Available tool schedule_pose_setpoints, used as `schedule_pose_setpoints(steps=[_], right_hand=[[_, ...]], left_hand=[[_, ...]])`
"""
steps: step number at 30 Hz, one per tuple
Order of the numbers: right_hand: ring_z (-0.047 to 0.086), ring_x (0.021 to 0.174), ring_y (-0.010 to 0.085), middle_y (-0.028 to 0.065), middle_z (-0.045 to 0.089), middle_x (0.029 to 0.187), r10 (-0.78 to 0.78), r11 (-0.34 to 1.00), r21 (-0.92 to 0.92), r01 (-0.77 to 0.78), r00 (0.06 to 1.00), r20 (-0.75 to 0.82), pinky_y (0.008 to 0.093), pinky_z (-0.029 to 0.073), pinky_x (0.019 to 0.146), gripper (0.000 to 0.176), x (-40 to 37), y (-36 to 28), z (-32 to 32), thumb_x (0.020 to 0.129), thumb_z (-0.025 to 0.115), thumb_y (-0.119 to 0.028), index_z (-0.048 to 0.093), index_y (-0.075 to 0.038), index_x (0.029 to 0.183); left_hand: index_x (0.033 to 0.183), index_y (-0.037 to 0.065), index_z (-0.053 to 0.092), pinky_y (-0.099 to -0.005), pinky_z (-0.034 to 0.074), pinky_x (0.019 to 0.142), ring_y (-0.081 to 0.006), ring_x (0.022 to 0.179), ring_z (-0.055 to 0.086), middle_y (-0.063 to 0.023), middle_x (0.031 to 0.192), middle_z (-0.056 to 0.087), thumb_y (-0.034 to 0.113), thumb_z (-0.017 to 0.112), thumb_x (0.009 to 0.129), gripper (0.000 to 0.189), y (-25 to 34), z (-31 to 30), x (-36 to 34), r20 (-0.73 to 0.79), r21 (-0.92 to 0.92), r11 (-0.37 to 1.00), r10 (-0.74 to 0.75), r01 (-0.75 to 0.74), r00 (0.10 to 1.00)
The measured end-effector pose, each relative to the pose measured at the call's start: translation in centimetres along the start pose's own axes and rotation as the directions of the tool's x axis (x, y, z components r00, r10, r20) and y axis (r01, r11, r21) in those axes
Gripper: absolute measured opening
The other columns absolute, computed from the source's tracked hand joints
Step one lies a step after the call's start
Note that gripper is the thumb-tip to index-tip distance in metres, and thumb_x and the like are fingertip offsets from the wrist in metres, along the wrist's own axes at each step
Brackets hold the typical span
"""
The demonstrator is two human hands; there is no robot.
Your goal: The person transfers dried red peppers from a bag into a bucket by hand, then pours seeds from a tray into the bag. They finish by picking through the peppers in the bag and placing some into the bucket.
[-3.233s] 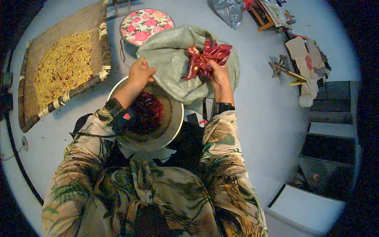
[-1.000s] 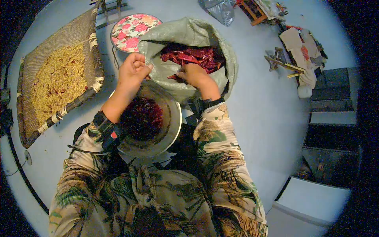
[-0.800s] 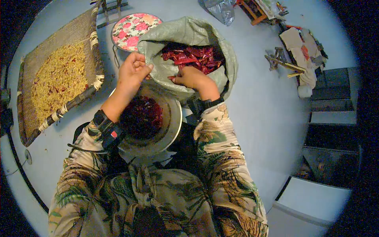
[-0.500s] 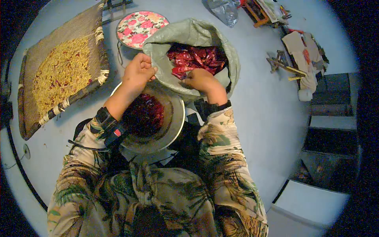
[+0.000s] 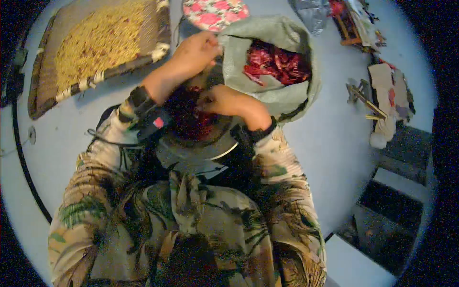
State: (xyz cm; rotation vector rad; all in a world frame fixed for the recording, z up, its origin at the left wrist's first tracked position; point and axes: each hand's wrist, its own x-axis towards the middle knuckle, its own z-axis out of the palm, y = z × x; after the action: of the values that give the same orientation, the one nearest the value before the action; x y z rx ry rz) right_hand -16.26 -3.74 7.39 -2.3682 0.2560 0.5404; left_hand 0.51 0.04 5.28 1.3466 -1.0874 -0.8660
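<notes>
A green woven sack [image 5: 234, 62] stands open with dried red chilies [image 5: 275, 62] inside. My left hand [image 5: 198, 51] is at the left side of the sack's mouth, its fingers curled; what they hold, if anything, is too small to make out. Over the metal bowl [image 5: 220, 146] is my right hand [image 5: 222, 100], fingers pinched together, their tips hidden against dark red chilies [image 5: 191, 122] in the bowl. The bowl rests close to my body, partly covered by my forearms.
A large woven tray [image 5: 45, 91] of yellow grains [image 5: 103, 40] lies at the upper left. Behind the sack is a floral round seat [image 5: 217, 12]. A clear plastic bag [image 5: 313, 14], a small wooden stool [image 5: 366, 100] and cloths [image 5: 382, 86] lie on the right.
My right hand has moved from inside the sack, left and down to over the bowl. My left hand is now higher in view. The camera view has shifted and turned.
</notes>
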Motion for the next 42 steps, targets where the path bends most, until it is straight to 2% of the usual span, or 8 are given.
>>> schedule_pose_setpoints(steps=[7, 10, 14, 19, 25, 31, 37, 42], right_hand=[[0.065, 0.081, 0.0276, 0.0150, 0.067, 0.090, 0.253, 0.954, -0.198, -0.223, 0.957, 0.142, 0.0373, 0.051, 0.075, 0.036, 9.6, 10.0, 9.5, 0.082, 0.064, -0.030, 0.064, -0.002, 0.104], [0.065, 0.082, 0.0274, 0.0148, 0.067, 0.091, 0.324, 0.932, -0.214, -0.292, 0.936, 0.135, 0.0373, 0.051, 0.075, 0.036, 12.6, 12.0, 11.5, 0.081, 0.064, -0.029, 0.064, -0.002, 0.105], [0.065, 0.082, 0.0271, 0.0145, 0.067, 0.092, 0.404, 0.902, -0.217, -0.373, 0.908, 0.115, 0.0372, 0.051, 0.076, 0.036, 15.8, 14.1, 14.1, 0.081, 0.065, -0.029, 0.063, -0.002, 0.106], [0.064, 0.083, 0.0267, 0.0142, 0.067, 0.093, 0.487, 0.865, -0.214, -0.454, 0.862, 0.139, 0.0371, 0.051, 0.076, 0.037, 16.1, 16.6, 18.5, 0.080, 0.065, -0.027, 0.062, -0.003, 0.107], [0.064, 0.084, 0.0262, 0.0138, 0.066, 0.094, 0.500, 0.864, -0.171, -0.473, 0.845, 0.189, 0.0370, 0.051, 0.076, 0.038, 14.9, 17.0, 21.5, 0.079, 0.066, -0.026, 0.061, -0.003, 0.109], [0.064, 0.084, 0.0257, 0.0133, 0.066, 0.095, 0.481, 0.877, -0.101, -0.470, 0.854, 0.197, 0.0369, 0.051, 0.076, 0.039, 13.7, 16.0, 23.0, 0.078, 0.067, -0.024, 0.060, -0.003, 0.110], [0.063, 0.085, 0.0253, 0.0129, 0.066, 0.096, 0.502, 0.865, -0.085, -0.495, 0.848, 0.169, 0.0368, 0.051, 0.077, 0.040, 14.3, 17.0, 23.8, 0.078, 0.067, -0.023, 0.059, -0.003, 0.112], [0.063, 0.086, 0.0249, 0.0126, 0.065, 0.097, 0.522, 0.853, -0.071, -0.518, 0.840, 0.148, 0.0367, 0.051, 0.077, 0.042, 15.0, 17.7, 24.0, 0.077, 0.068, -0.022, 0.058, -0.003, 0.113]], left_hand=[[0.091, 0.003, 0.061, -0.0346, 0.051, 0.063, -0.0210, 0.067, 0.066, -0.0112, 0.073, 0.066, 0.026, 0.063, 0.082, 0.026, 0.5, -3.5, -0.8, -0.076, 0.065, 0.995, 0.084, -0.079, 0.994], [0.092, 0.005, 0.059, -0.0250, 0.048, 0.061, -0.0100, 0.069, 0.059, -0.0015, 0.077, 0.061, 0.022, 0.062, 0.087, 0.019, 1.4, -4.4, -2.1, -0.071, 0.146, 0.983, 0.126, -0.114, 0.990], [0.091, 0.007, 0.059, -0.0217, 0.045, 0.059, -0.0069, 0.069, 0.056, 0.0017, 0.076, 0.059, 0.023, 0.063, 0.086, 0.017, 2.5, -6.1, -4.0, 0.013, -0.130, 0.991, -0.033, 0.035, 0.999], [0.099, 0.001, 0.052, -0.0290, 0.047, 0.065, -0.0135, 0.074, 0.056, -0.0100, 0.082, 0.059, 0.020, 0.060, 0.088, 0.024, 7.0, -10.3, -6.1, 0.142, -0.179, 0.979, -0.073, 0.098, 0.987], [0.093, -0.002, 0.051, -0.0288, 0.047, 0.061, -0.0138, 0.071, 0.057, -0.0100, 0.079, 0.058, 0.011, 0.056, 0.090, 0.014, 6.9, -9.7, -6.5, -0.015, -0.103, 0.984, 0.145, -0.145, 0.989], [0.088, -0.002, 0.050, -0.0288, 0.046, 0.057, -0.0148, 0.065, 0.057, -0.0100, 0.074, 0.057, 0.008, 0.055, 0.089, 0.012, 8.9, -11.9, -4.8, 0.226, -0.398, 0.893, -0.126, 0.210, 0.966], [0.085, -0.003, 0.051, -0.0308, 0.045, 0.055, -0.0165, 0.061, 0.056, -0.0106, 0.070, 0.057, 0.007, 0.056, 0.087, 0.011, 7.0, -8.9, -5.2, -0.049, -0.041, 0.991, 0.124, -0.126, 0.991], [0.085, -0.002, 0.052, -0.0325, 0.046, 0.057, -0.0184, 0.063, 0.058, -0.0121, 0.072, 0.059, 0.008, 0.056, 0.087, 0.011, 6.5, -9.6, -4.3, 0.052, -0.082, 0.995, 0.056, -0.052, 0.997]])
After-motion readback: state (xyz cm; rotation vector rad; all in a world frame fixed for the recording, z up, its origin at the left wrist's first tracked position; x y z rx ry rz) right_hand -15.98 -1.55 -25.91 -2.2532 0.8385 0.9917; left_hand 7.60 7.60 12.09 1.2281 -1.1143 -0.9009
